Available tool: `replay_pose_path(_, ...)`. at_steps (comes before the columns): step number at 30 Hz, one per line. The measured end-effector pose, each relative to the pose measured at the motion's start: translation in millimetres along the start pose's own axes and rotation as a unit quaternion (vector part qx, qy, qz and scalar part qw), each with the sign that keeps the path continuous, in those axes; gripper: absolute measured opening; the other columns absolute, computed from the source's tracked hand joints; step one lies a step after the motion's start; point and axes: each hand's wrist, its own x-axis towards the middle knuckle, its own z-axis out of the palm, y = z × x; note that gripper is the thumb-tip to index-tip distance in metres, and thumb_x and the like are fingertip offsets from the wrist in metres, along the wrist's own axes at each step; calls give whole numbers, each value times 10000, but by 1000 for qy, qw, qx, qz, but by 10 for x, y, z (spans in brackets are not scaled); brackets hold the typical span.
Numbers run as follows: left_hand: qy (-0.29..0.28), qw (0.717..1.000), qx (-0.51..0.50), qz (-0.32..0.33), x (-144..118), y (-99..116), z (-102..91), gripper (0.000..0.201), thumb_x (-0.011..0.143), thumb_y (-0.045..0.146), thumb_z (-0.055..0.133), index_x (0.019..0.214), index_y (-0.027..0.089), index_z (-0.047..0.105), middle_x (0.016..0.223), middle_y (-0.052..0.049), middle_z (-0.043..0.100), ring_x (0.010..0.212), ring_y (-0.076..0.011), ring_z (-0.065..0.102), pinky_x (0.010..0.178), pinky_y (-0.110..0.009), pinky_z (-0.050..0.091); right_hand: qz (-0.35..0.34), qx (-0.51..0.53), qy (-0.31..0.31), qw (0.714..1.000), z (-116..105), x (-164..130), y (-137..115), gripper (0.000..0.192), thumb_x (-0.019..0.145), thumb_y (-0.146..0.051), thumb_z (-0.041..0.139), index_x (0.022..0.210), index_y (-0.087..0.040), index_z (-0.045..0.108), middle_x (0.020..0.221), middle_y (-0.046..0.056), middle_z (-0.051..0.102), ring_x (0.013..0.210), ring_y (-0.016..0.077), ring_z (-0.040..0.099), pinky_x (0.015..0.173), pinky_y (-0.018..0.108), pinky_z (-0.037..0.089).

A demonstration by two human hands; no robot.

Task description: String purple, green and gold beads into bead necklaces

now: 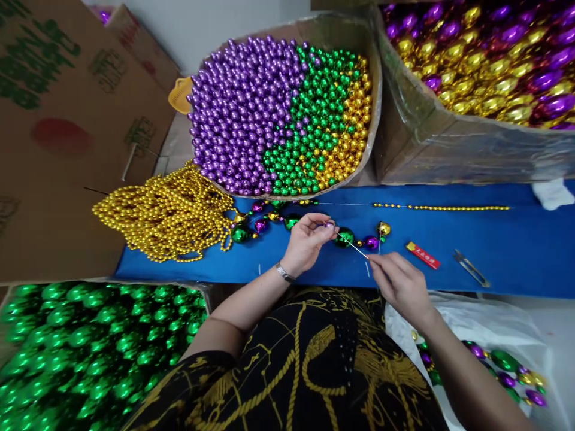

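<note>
My left hand [309, 240] pinches a small purple bead [330, 224] between thumb and fingertips. In my right hand [401, 287], the fingers close on a thin needle [354, 246] whose tip reaches up to that bead. Whether the tip is inside the bead's hole I cannot tell. Beyond my hands lies a strand with a large green bead [345, 237], a purple bead [371, 242] and a gold bead [384, 228]. More of the strand, with a big green bead [241, 233], lies left of my left hand. A thread [345, 204] with small gold beads [458, 208] stretches behind it.
A box of purple, green and gold beads [251, 114] stands behind the blue table [516, 245]. Gold bead chains [166, 215] lie at left. A red-and-yellow packet [423, 255] and thread snips [471, 267] lie at right. Green beads [99, 353] fill a box at lower left.
</note>
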Motion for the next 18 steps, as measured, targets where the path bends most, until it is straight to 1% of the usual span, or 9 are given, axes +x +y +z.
replay_pose_path(4,-40,999,17,-5,-58,-28,121,376,642,283,877,926,171,658,852,-15,695,792,-123,687,744,-258,572,15,36,22,999,108,56,-53,189,946,-200,526,1076,-233,658,857,36,696,739,154,670,716,280,542)
replay_pose_path(7,-62,998,26,-2,-83,-6,155,277,733,351,812,904,167,695,904,-53,710,810,-140,685,752,-283,580,22,46,32,998,153,71,-65,158,954,-206,525,1056,-227,644,862,39,698,741,153,672,709,272,539)
replay_pose_path(10,-70,995,62,26,-55,3,150,237,781,373,768,883,167,710,958,-64,712,803,-128,677,750,-276,578,20,47,38,998,165,74,-36,145,953,-210,533,1046,-219,644,892,46,706,780,157,682,727,272,539)
replay_pose_path(12,-66,991,104,55,22,-7,157,233,779,373,767,876,169,711,979,-61,709,796,-118,667,739,-261,570,22,38,44,998,177,109,27,153,958,-227,530,1052,-223,649,913,52,714,811,166,690,750,284,545)
replay_pose_path(14,-66,983,148,85,155,-20,190,235,779,377,762,866,166,706,942,-54,707,790,-118,660,729,-255,564,27,16,59,998,203,194,142,165,963,-255,524,1055,-230,659,922,59,725,826,180,693,770,310,551)
replay_pose_path(16,-75,973,181,119,323,-25,252,238,791,384,747,867,164,700,877,-42,699,773,-119,657,729,-258,562,28,-8,73,997,239,328,306,174,961,-293,531,1036,-227,673,935,67,738,834,197,694,782,341,554)
replay_pose_path(18,-84,965,199,151,485,-16,322,247,803,394,731,868,159,689,854,-39,693,757,-116,658,724,-256,560,20,-14,73,997,268,479,492,188,955,-326,541,1006,-218,687,946,70,749,848,206,697,799,358,553)
